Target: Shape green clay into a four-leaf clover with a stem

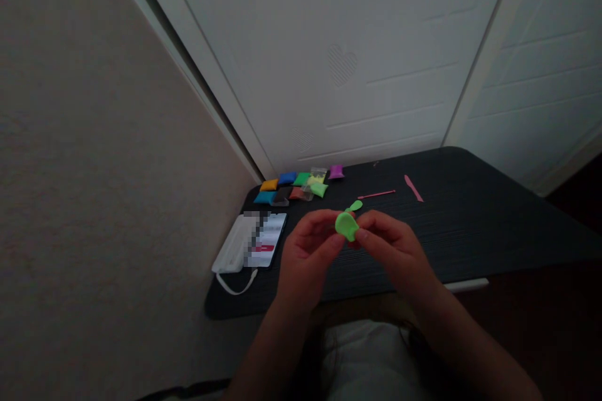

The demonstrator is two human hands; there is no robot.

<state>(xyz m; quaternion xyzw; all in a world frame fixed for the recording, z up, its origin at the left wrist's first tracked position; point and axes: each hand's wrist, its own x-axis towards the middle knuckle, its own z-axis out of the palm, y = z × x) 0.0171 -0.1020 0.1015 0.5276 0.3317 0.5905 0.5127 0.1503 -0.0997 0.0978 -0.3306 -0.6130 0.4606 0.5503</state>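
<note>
A lump of light green modelling clay is pinched between my two hands above the dark table. It looks rounded and flattened, with an uneven lower right edge. My left hand grips its left side with thumb and fingers. On the right edge, the thumb and fingertips of my right hand press the clay. Just behind my fingers shows a small green leaf-shaped piece; whether it touches the clay I cannot tell. Beyond it lie a thin pink modelling tool and a pink plastic knife.
Several coloured clay packets lie at the back left of the black table, with a purple packet beside them. A phone, a white case and a white cable occupy the left end. A white panelled door stands behind.
</note>
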